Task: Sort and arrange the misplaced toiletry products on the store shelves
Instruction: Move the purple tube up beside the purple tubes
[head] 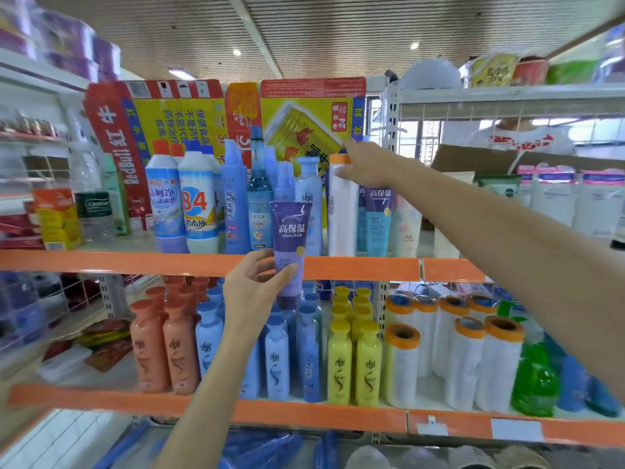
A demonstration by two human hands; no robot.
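Purple tube [290,238]: held upright, cap end down, in front of the orange edge of the upper shelf [135,262]; left hand [252,289] grips its lower part, thumb across the front, fingers curled behind; white characters on its face.

White roll [342,208] with orange cap: stands on the upper shelf just right of the tube; right hand [363,162] reaches to its top, fingers around the cap region; grip partly blurred, but the hand appears to clasp it.

Upper shelf, left to right: white "84" bottle [199,201] and a neighbouring white cleaner bottle [164,198] with red cap; tall blue bottles [236,201] in a row; pale blue shampoo bottle [309,194] behind the tube; matching purple and blue tubes [377,214] just right of the white roll; red-and-yellow cardboard carton [304,120] flattened behind everything.

Lower shelf [304,418]: orange bottles [162,346] at left; light blue bottles [277,353] in the middle, behind the left forearm; yellow bottles [353,357] beside them; a group of white rolls with orange ends [473,360] to the right; a green bottle [534,377] at the far right.

Far left: yellow box [59,218] and clear water bottle [94,211] on the upper shelf; both blurred.
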